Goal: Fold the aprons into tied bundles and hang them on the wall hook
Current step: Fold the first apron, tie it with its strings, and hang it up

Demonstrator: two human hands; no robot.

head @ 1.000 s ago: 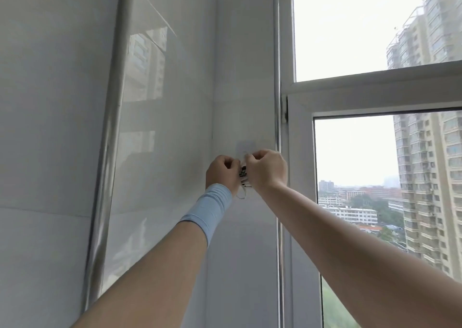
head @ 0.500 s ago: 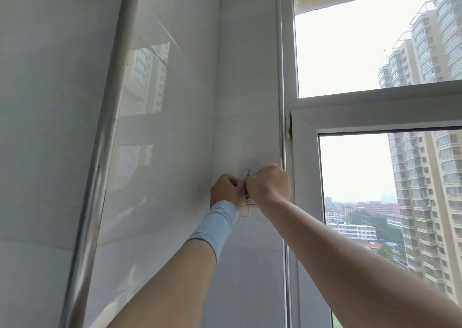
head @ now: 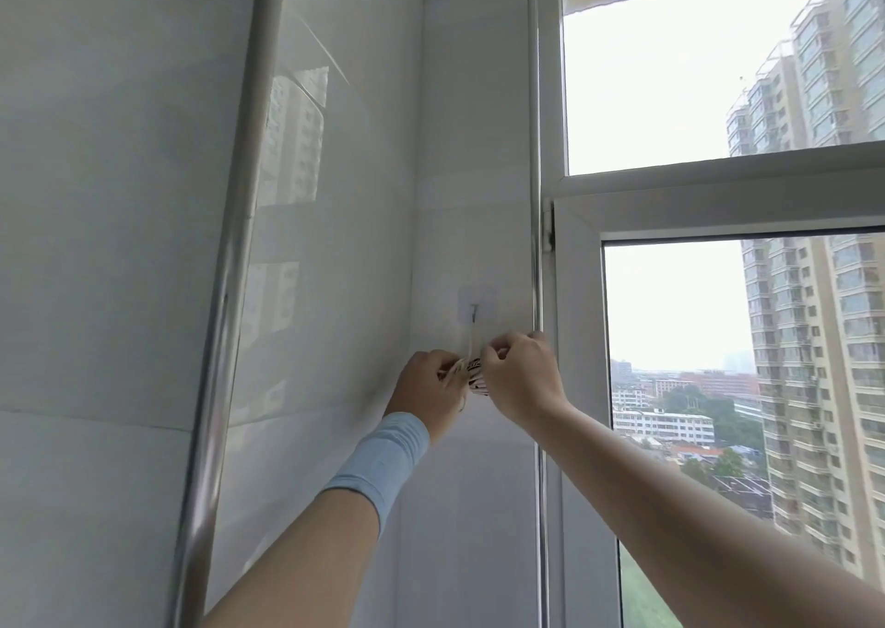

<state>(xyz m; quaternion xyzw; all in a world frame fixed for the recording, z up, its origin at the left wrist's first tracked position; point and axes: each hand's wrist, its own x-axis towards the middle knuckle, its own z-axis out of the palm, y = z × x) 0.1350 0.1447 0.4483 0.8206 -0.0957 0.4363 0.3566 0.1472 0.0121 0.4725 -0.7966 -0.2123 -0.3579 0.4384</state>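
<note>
A clear adhesive wall hook (head: 475,305) sticks to the white tiled wall beside the window frame. A pale string (head: 472,340) runs down from the hook into a small patterned apron bundle (head: 471,372), of which only a sliver shows between my hands. My left hand (head: 428,390), with a light blue wristband, grips the bundle from the left with curled fingers. My right hand (head: 519,378) grips it from the right, fingers curled. Both hands sit just below the hook.
A shiny metal pipe (head: 230,292) runs up the wall on the left. A thinner metal pipe (head: 535,148) runs beside the white window frame (head: 574,388) on the right. Tower blocks show outside the glass.
My hands and the bundle have dropped below the hook, which is now uncovered with the string hanging taut from it. The camera has tilted upward.
</note>
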